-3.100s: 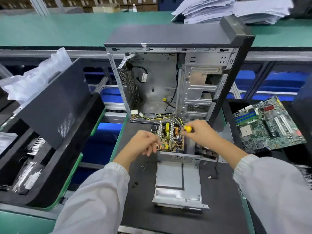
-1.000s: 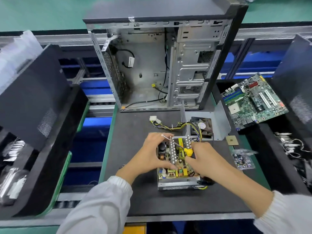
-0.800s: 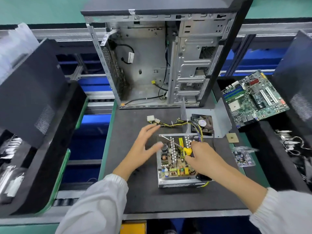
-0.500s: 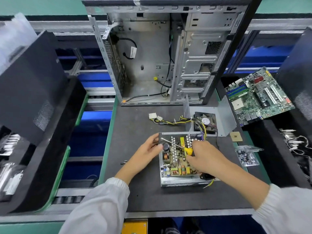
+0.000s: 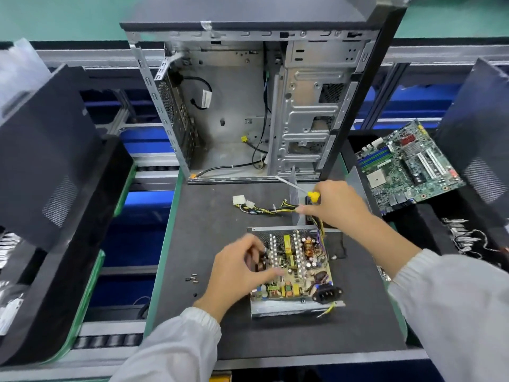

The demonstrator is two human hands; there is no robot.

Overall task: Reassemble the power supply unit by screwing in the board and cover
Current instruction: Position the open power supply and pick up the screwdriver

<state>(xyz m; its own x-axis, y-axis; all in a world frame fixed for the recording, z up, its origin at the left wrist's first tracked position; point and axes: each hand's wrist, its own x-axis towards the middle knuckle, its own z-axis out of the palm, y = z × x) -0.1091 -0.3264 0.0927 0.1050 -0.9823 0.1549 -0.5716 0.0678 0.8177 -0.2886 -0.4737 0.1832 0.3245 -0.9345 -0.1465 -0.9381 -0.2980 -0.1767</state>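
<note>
- Power supply unit [image 5: 292, 274] sits open on the dark work mat [image 5: 209, 221], its board [image 5: 296, 267] exposed inside the metal tray, with the black mains socket at the near right corner
- Left hand [image 5: 239, 271] rests over the left edge of the board, fingers curled down onto the components; whether they pinch anything I cannot tell
- Right hand [image 5: 334, 205] is well behind the unit, fingers wrapped round a yellow-handled screwdriver [image 5: 303, 190] whose shaft points up and to the left
- Cover [image 5: 355, 177], a bent grey metal piece, stands behind the unit, just under the right hand, mostly hidden by it
- Bundle of yellow and black wires [image 5: 264, 208] with white plugs trails left from the cover across the mat
- Loose screws [image 5: 192, 278] lie on the mat just left of the left hand
- Open computer case [image 5: 256, 106] stands upright at the back of the mat
- Green motherboard [image 5: 407, 166] lies to the right in a black tray
</note>
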